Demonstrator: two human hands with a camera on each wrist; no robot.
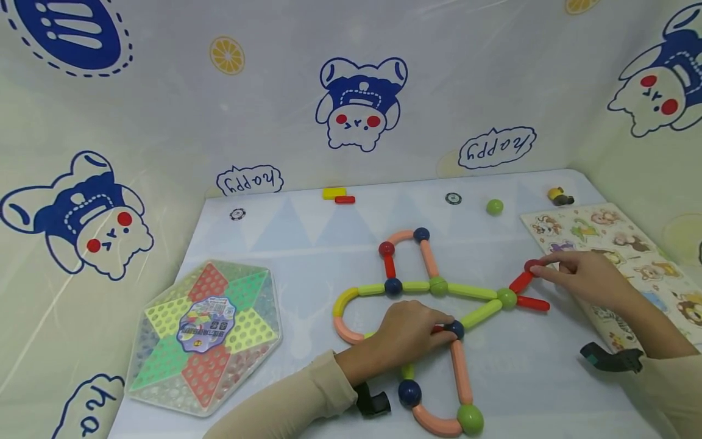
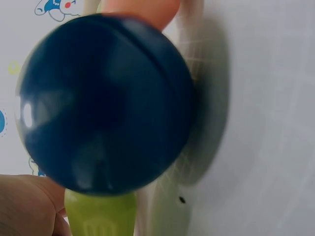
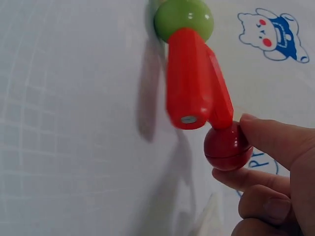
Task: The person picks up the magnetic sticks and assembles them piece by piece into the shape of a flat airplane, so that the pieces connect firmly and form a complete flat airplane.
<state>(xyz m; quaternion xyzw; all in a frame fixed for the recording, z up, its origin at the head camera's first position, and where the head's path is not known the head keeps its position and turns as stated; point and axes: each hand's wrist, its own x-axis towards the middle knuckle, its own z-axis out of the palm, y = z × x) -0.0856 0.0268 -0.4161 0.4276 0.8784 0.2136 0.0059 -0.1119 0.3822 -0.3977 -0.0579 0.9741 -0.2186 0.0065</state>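
Note:
A construction of magnetic rods and balls lies on the table. At its right end my right hand pinches a red ball between thumb and finger. That ball touches the tip of a red rod; a second red rod runs from the same green ball. My left hand pinches a dark blue ball on the lower side, with a bit of red rod beside its fingers. Another dark blue ball fills the left wrist view. The left hand hides part of the middle.
A hexagonal game board lies at left. Stickered sheet at right, partly under the right forearm. Along the back are a yellow piece, a red piece, a loose green ball and a small figure.

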